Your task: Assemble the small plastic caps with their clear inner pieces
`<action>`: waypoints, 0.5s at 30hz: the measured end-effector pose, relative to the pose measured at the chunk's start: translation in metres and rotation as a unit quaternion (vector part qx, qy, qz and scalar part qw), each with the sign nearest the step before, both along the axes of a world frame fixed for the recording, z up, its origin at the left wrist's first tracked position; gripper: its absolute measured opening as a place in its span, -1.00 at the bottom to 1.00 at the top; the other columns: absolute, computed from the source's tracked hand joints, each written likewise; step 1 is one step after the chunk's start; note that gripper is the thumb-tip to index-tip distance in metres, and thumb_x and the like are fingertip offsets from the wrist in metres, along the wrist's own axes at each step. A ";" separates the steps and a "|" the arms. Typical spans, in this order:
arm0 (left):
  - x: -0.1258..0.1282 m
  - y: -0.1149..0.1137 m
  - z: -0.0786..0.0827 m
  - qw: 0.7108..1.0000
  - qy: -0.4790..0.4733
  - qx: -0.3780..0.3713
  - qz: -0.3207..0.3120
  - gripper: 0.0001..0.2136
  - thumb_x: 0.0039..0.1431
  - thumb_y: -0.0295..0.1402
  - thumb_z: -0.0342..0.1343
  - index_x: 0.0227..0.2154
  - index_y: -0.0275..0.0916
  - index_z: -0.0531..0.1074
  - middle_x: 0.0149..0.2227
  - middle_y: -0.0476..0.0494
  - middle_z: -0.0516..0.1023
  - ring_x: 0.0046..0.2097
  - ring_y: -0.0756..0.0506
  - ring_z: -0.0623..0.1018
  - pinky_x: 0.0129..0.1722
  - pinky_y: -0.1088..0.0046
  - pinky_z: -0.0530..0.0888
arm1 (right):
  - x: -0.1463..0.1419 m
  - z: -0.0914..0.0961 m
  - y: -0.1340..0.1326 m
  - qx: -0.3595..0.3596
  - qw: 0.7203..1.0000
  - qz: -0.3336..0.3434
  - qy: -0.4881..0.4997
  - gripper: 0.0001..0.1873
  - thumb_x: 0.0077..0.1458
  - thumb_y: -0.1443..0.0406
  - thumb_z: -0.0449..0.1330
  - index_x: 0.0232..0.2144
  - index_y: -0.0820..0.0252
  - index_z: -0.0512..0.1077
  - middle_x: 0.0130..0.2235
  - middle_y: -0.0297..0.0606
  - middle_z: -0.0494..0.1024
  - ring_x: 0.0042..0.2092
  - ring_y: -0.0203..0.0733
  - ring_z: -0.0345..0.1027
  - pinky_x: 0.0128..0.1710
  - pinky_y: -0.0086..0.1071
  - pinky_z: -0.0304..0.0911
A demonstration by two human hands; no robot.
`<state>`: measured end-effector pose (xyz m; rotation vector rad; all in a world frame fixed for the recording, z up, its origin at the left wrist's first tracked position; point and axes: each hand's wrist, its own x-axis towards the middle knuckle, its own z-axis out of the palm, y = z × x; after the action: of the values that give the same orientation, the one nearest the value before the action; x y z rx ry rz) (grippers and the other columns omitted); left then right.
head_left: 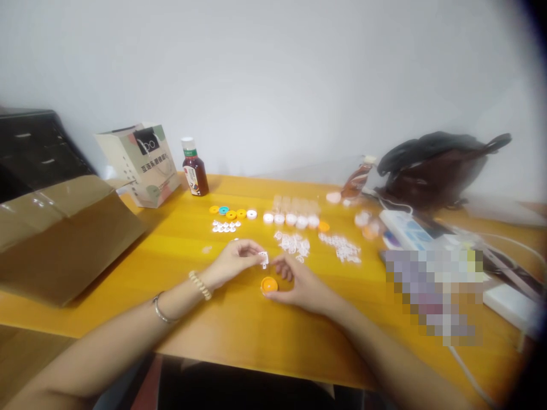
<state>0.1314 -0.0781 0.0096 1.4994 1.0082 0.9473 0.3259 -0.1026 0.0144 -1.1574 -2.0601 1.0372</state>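
Between the thumb and forefinger of my left hand (239, 259) is a small white plastic piece (264, 259) with a frame-like shape. My right hand (301, 285) is close beside it, its fingers loosely bent and its thumb spread apart from them. That thumb lies at the edge of an orange round cap (269, 285) on the table; whether it presses on the cap I cannot tell. Beyond my hands are two loose piles of white plastic pieces, a left pile (294, 244) and a right pile (342, 247). Small white parts (226, 226) sit in rows farther left.
A row of white caps (291, 219) and yellow caps (231, 214) runs across the wooden table (231, 336). A cardboard box (68, 239), paper bag (145, 165) and dark-red bottle (195, 171) stand left. A power strip (405, 229), cables and black bag (436, 171) occupy the right.
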 end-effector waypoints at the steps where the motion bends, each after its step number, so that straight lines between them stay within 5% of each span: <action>1: -0.001 0.000 0.000 1.000 0.002 0.006 -0.006 -0.82 -0.03 -0.33 0.19 -0.38 -0.32 0.40 -0.39 -0.08 0.50 -0.34 0.02 0.48 -0.24 0.46 0.40 | 0.001 -0.001 -0.001 0.020 0.999 0.019 -0.022 -0.50 -0.29 0.20 0.34 -0.24 0.14 0.28 -0.31 -0.30 0.35 -0.29 -0.23 0.22 -0.29 -0.34 0.20; 7: -0.004 -0.004 0.000 0.992 0.019 0.042 -0.119 -0.82 0.03 -0.31 0.15 -0.36 -0.34 0.38 -0.37 -0.12 0.50 -0.32 0.01 0.48 -0.24 0.43 0.42 | -0.001 -0.012 0.001 0.064 0.996 0.045 -0.052 -0.74 -0.13 0.26 0.24 -0.34 0.16 0.30 -0.35 -0.32 0.34 -0.31 -0.25 0.22 -0.29 -0.37 0.18; 15: -0.001 -0.008 0.001 0.976 0.105 0.137 -0.130 -0.82 0.06 -0.29 0.11 -0.37 -0.33 0.40 -0.38 -0.12 0.49 -0.33 0.01 0.47 -0.28 0.46 0.42 | -0.002 -0.019 0.008 0.079 0.995 0.025 -0.055 -0.75 -0.13 0.22 0.26 -0.37 0.17 0.33 -0.43 -0.36 0.34 -0.37 -0.28 0.20 -0.36 -0.41 0.15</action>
<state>0.1306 -0.0858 0.0102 1.9420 0.8237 0.7734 0.3243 -0.0945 -0.0049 -1.1099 -2.2243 0.8329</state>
